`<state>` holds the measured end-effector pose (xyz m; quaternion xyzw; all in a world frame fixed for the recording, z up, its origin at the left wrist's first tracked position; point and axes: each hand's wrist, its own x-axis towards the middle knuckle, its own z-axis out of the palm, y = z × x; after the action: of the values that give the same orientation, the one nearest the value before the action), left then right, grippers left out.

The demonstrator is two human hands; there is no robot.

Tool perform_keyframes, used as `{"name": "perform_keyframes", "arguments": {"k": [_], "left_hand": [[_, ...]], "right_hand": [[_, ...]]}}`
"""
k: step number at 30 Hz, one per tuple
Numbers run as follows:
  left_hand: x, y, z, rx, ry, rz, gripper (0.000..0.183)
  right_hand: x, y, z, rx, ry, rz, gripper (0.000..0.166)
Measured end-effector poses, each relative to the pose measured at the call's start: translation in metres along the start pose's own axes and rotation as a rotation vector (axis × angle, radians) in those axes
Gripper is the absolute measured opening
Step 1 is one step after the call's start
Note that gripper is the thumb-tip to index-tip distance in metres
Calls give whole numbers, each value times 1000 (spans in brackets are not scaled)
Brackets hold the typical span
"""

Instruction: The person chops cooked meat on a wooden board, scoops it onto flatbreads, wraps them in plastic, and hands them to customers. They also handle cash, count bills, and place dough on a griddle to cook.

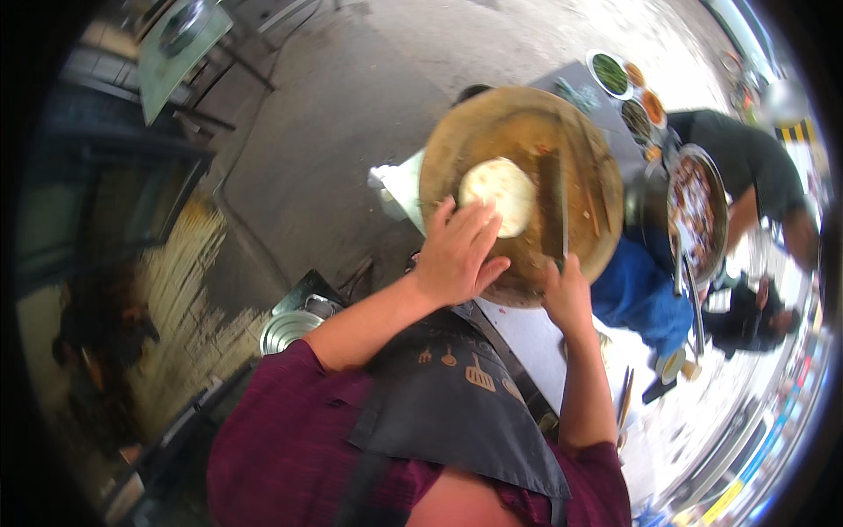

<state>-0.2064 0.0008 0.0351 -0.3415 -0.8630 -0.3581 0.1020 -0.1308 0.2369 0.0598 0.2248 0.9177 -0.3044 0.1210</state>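
A round pale flatbread (506,181) lies on a thick round wooden chopping block (454,132), left of its middle. My left hand (459,253) reaches over the near edge of the bread, fingers spread and fingertips at its surface. Whether they press on it I cannot tell. In my right hand (569,293), at the block's near right edge, is the handle of a cleaver (550,204). Its dark broad blade points away from me, just right of the bread, with a bright edge along its right side. Brown juices and small scraps mark the wood around it.
To the right stands a large metal pot (714,171) of chopped food with long-handled utensils (693,313). Several bowls, one of green vegetables (610,74), sit on the grey table (568,78). A person in a dark shirt (731,141) bends beside the pot. Metal cookware (290,332) stands at my left.
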Motion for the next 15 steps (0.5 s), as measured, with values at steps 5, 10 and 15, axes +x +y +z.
{"name": "perform_keyframes", "arguments": {"k": [5,10,15], "left_hand": [[-134,-78,25,-187,113,-445,27],[-196,-248,125,-390,141,-1525,30],[-169,-352,221,-783,331,-1698,49]], "right_hand": [[-60,67,-4,-217,347,-164,24],[-174,223,30,-277,-269,221,33],[-196,277,63,-338,-590,489,19]]}}
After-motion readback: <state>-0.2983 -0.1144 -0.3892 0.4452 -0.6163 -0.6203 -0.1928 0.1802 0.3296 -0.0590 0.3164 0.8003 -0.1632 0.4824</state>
